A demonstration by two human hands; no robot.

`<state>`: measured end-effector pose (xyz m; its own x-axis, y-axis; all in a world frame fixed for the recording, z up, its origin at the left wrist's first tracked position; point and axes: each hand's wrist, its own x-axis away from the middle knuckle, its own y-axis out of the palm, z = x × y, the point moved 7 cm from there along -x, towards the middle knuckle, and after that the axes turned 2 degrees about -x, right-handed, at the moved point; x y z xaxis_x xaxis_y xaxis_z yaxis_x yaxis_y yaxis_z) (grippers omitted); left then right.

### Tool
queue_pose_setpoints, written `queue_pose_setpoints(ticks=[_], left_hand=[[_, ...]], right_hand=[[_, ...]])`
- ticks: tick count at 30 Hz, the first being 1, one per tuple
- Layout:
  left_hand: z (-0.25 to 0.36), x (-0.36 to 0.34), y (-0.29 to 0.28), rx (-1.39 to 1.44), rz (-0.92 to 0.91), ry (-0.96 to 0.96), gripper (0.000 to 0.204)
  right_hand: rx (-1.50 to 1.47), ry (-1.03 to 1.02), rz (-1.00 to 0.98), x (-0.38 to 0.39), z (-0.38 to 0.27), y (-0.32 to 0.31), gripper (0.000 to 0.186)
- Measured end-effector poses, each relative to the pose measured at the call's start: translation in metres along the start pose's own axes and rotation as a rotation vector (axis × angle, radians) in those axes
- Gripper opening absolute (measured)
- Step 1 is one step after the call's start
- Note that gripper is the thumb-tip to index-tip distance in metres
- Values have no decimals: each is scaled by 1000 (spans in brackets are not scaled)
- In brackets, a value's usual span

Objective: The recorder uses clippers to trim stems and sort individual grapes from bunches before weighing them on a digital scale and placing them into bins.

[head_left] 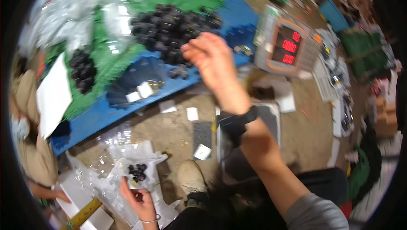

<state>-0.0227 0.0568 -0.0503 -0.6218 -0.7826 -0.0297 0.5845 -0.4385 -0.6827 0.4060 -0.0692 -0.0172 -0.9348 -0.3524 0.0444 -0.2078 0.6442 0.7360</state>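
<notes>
A large heap of dark grapes (163, 26) lies on the blue table, partly over green netting. My right hand (214, 60), with a dark band on its wrist, is over the heap's right edge. Its fingers are bent and smeared by motion, so whether they hold anything is unclear. Lower left, a small bunch of dark grapes (137, 172) rests on clear plastic wrapping (112, 185) that spreads over a white box. Just below that bunch my left hand (139, 202) is open, thumb and fingers apart, with a bracelet on the wrist.
On the blue table (91, 126) are another grape bunch (82, 71), a white sheet (55, 96) and a dark plastic tray (135, 79). A scale display (286, 43) with red digits stands at the right. A scale platform (265, 122) is below. Another person's hand (61, 195) shows far left.
</notes>
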Motion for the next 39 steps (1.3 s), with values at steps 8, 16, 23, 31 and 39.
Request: queue_pose_setpoints(ticks=[8,16,23,31,39], left_hand=[[18,-4,-21,-94,-60,-90,58],[31,-9,-5,-316,-149,-134,63],[12,0,5,-66,-103,-83,71],[39,6,-1,-227,-44,37,70],[28,26,-43,-93,112,16,68]], right_hand=[[888,-74,215,90,-44,-151,22],[2015,351,-85,11,-115,-328,31],[2088,365,-227,16,-104,-354,28],[765,88,181,142,-70,-112,23],[944,371,-388,230,32,22,18]])
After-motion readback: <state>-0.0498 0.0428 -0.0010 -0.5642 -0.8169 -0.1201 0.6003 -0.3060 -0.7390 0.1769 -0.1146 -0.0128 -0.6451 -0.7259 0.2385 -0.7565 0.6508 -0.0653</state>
